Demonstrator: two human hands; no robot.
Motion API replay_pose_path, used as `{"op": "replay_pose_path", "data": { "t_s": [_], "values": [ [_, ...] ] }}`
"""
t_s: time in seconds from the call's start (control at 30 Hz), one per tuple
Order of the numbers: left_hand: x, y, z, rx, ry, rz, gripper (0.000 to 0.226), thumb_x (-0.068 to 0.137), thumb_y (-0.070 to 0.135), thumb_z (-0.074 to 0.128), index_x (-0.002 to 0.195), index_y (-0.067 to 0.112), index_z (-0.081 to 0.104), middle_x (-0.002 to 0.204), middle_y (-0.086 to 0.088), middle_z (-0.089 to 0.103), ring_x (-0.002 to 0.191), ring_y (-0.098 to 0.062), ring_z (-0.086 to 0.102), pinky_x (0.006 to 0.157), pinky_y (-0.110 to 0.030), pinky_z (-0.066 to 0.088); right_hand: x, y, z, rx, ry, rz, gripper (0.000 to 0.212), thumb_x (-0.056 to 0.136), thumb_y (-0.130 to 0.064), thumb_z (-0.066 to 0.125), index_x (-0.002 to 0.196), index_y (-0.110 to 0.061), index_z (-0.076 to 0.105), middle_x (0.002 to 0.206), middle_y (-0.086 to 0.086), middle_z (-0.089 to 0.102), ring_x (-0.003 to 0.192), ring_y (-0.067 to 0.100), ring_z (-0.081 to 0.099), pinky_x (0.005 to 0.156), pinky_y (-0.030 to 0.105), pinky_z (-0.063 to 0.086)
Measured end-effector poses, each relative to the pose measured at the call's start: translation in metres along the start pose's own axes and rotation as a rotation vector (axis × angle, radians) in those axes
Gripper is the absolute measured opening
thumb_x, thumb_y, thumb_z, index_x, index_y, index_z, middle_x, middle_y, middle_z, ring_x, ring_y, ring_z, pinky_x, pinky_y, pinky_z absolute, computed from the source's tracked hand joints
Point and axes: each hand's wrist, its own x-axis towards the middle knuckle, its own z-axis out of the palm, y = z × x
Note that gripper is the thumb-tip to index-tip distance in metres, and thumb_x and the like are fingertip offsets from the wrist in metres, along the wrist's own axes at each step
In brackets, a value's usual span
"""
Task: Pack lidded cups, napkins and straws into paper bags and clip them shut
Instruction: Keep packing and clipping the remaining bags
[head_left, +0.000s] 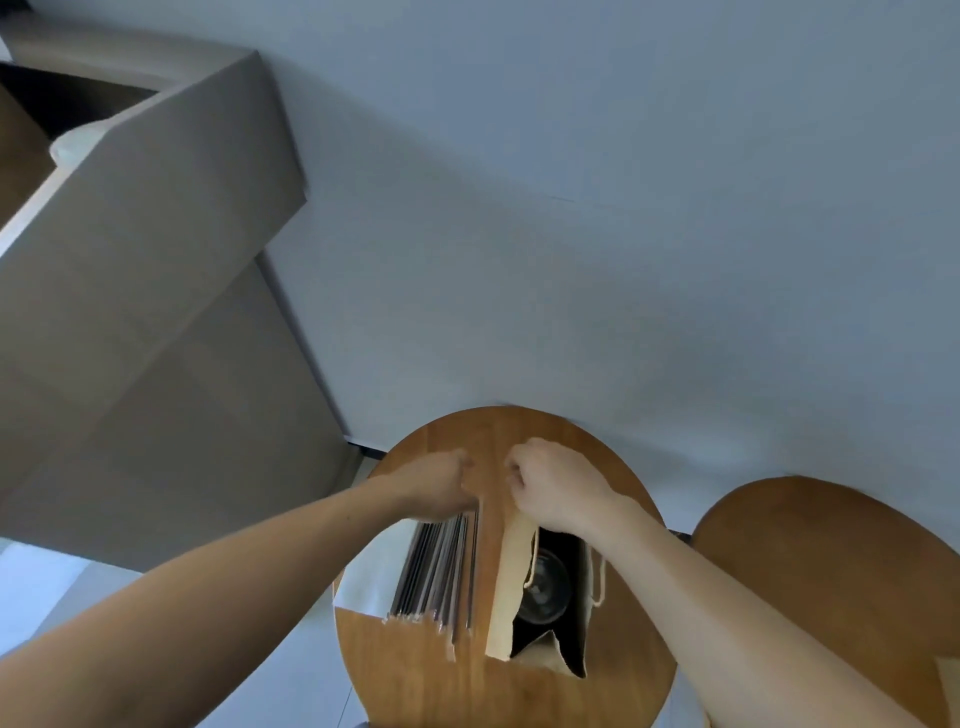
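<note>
An open paper bag (506, 587) stands on the round wooden table (415, 670). Inside it I see a lidded cup (543, 592) from above, and the bag's cord handles hang at its sides. My right hand (553, 486) is closed on the bag's far rim. Left of the bag lies a stack of flat paper bags (441, 571) on edge. My left hand (439, 483) sits at the far end of that stack with its fingers curled; what it holds is hidden. No napkins, straws or clips are in sight.
A second round wooden table (831, 571) stands close on the right. A grey cabinet (156, 312) rises on the left against the pale wall (623, 208). Light floor tiles (41, 587) show at the lower left.
</note>
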Motion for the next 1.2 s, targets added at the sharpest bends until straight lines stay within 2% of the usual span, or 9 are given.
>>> {"op": "replay_pose_path", "data": {
  "t_s": [0.1,0.2,0.3,0.43,0.7,0.83,0.9,1.0,1.2],
  "values": [
    [-0.001,-0.025,-0.005,-0.025,0.047,-0.062,0.060,0.094,0.043,0.057,0.145,0.016,0.042,0.143,-0.003,0.052,0.127,-0.025,0.051,0.099,-0.034,0.044,0.024,-0.019,0.022,0.022,-0.179,0.050,0.025,0.099,-0.019,0.042,0.088,-0.011,0.063,0.085,0.002,0.059,0.076,0.020,0.059,0.062,0.034,0.050],
    [-0.003,-0.055,-0.002,-0.064,0.064,-0.094,0.032,0.092,0.024,0.054,0.123,0.017,0.058,0.119,-0.008,0.066,0.101,-0.026,0.062,0.078,-0.036,0.047,0.049,-0.039,0.044,0.100,-0.322,0.086,0.037,0.097,-0.015,0.042,0.061,-0.014,0.048,0.058,-0.001,0.043,0.050,0.015,0.041,0.045,0.027,0.031],
    [-0.008,-0.088,0.006,-0.077,0.048,-0.178,0.037,0.092,0.024,0.054,0.128,0.019,0.054,0.118,-0.005,0.063,0.094,-0.019,0.061,0.081,-0.036,0.051,0.076,-0.058,0.064,0.149,-0.417,0.137,0.036,0.091,-0.009,0.047,0.056,-0.015,0.041,0.056,0.000,0.038,0.047,0.015,0.036,0.043,0.026,0.026],
    [-0.012,-0.127,0.020,-0.170,0.046,-0.281,0.047,0.090,0.031,0.054,0.135,0.022,0.049,0.120,0.000,0.059,0.096,-0.019,0.063,0.082,-0.038,0.057,0.112,-0.088,0.086,0.152,-0.484,0.218,0.029,0.094,-0.011,0.050,0.065,-0.010,0.049,0.064,0.004,0.047,0.053,0.018,0.045,0.045,0.025,0.034],
    [0.002,-0.185,0.037,-0.259,0.076,-0.424,0.038,0.096,0.032,0.052,0.131,0.017,0.052,0.131,-0.004,0.057,0.098,-0.018,0.053,0.071,-0.024,0.042,0.150,-0.104,0.163,0.406,-0.276,0.495,0.031,0.090,-0.009,0.046,0.061,-0.016,0.039,0.061,-0.001,0.044,0.051,0.012,0.042,0.045,0.022,0.028],
    [0.015,-0.203,0.048,-0.311,0.056,-0.418,0.036,0.097,0.032,0.051,0.129,0.016,0.052,0.118,-0.004,0.057,0.087,-0.015,0.051,0.061,-0.019,0.041,0.146,-0.094,0.217,0.453,-0.297,0.638,0.030,0.085,-0.018,0.053,0.059,-0.016,0.037,0.048,-0.003,0.036,0.036,0.013,0.034,0.038,0.018,0.021],
    [0.023,-0.212,0.055,-0.335,0.060,-0.420,0.036,0.097,0.034,0.051,0.128,0.015,0.053,0.112,-0.002,0.056,0.080,-0.011,0.051,0.063,-0.020,0.044,0.146,-0.089,0.240,0.455,-0.288,0.658,0.033,0.088,-0.030,0.056,0.062,-0.016,0.042,0.050,-0.003,0.042,0.037,0.012,0.040,0.037,0.017,0.025],
    [0.030,-0.221,0.064,-0.339,0.050,-0.423,0.040,0.098,0.036,0.051,0.133,0.018,0.050,0.129,-0.004,0.057,0.088,-0.011,0.050,0.071,-0.024,0.045,0.144,-0.086,0.267,0.443,-0.293,0.658,0.039,0.090,-0.044,0.058,0.066,-0.015,0.049,0.055,-0.003,0.051,0.043,0.013,0.050,0.040,0.020,0.032],
    [0.037,-0.228,0.079,-0.311,0.019,-0.409,0.037,0.099,0.031,0.052,0.133,0.018,0.050,0.130,-0.003,0.057,0.092,-0.012,0.050,0.067,-0.021,0.041,0.139,-0.082,0.290,0.369,-0.245,0.619,0.037,0.093,-0.036,0.053,0.063,-0.016,0.047,0.054,-0.003,0.047,0.044,0.015,0.046,0.043,0.022,0.031]
  ]
}}
